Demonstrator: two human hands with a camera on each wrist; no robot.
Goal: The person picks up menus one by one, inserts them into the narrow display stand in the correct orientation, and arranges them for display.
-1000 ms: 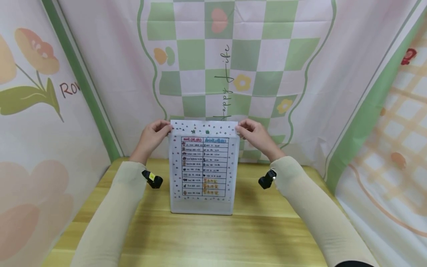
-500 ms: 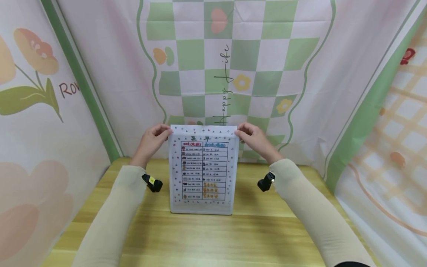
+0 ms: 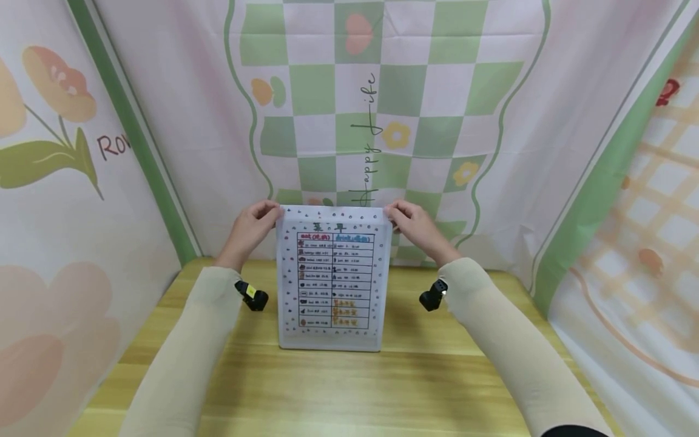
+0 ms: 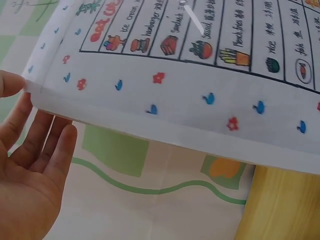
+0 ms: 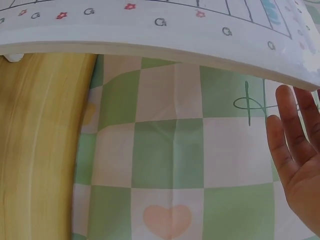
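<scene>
Your left hand (image 3: 248, 230) and right hand (image 3: 417, 227) are pinching the top corners of the sleeve (image 3: 333, 337), holding it upright on the table (image 3: 338, 388), its lower edge resting there. The sheet (image 3: 334, 276) is sitting almost fully inside, so the inserting step seems to be nearly finishing. I think the next move is asking for a gentle push until the edges are meeting.

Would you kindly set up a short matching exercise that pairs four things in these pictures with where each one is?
Things:
1. left hand
2. right hand
3. printed sheet in its clear sleeve
4. checked cloth

Places:
A. hangs behind the table as a backdrop
B. stands upright with its lower edge on the wooden table
C. at the sheet's upper right corner
D. at the sheet's upper left corner

Pairs: 1-D, 2-C, 3-B, 4-A
</scene>
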